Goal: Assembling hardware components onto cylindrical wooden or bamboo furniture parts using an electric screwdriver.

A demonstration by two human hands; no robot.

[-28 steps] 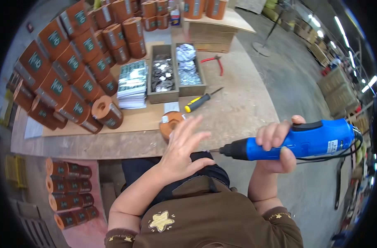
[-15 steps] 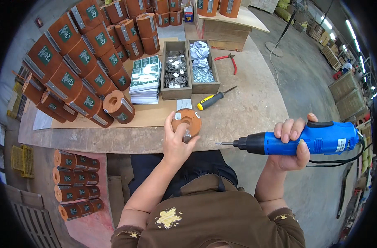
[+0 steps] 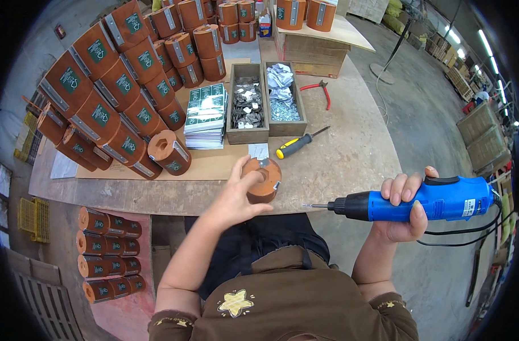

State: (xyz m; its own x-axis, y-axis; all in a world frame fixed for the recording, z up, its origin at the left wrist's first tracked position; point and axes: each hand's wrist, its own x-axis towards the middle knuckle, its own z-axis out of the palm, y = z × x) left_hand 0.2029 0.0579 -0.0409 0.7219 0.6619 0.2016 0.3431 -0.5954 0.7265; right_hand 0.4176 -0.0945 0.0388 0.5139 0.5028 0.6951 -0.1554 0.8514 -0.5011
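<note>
A round brown cylinder [image 3: 264, 193] stands at the near table edge, a hollow in its top and small metal clips at its rim. My left hand [image 3: 232, 196] has its fingers round its left side, one finger bent over the top, thumb stretched out below. In my right hand [image 3: 405, 207] is a blue electric screwdriver [image 3: 450, 200], held level. Its thin bit [image 3: 316, 206] points left towards the cylinder, a short gap away. The tool's cable hangs from its right end. Just beyond the cylinder lies a pale paper piece [image 3: 258, 151].
Stacked brown cylinders with green labels [image 3: 123, 85] fill the table's left. Behind my hands are a label stack [image 3: 205, 116], a wooden box of small metal parts [image 3: 248, 136], a box of screws [image 3: 288, 129], a yellow-black screwdriver [image 3: 293, 146] and red pliers [image 3: 326, 96]. More cylinders [image 3: 110, 244] lie lower left.
The brown cylinder has turned under my left hand, its clips now sitting at other places on the rim. My left thumb has spread away from it. The electric screwdriver has barely moved.
</note>
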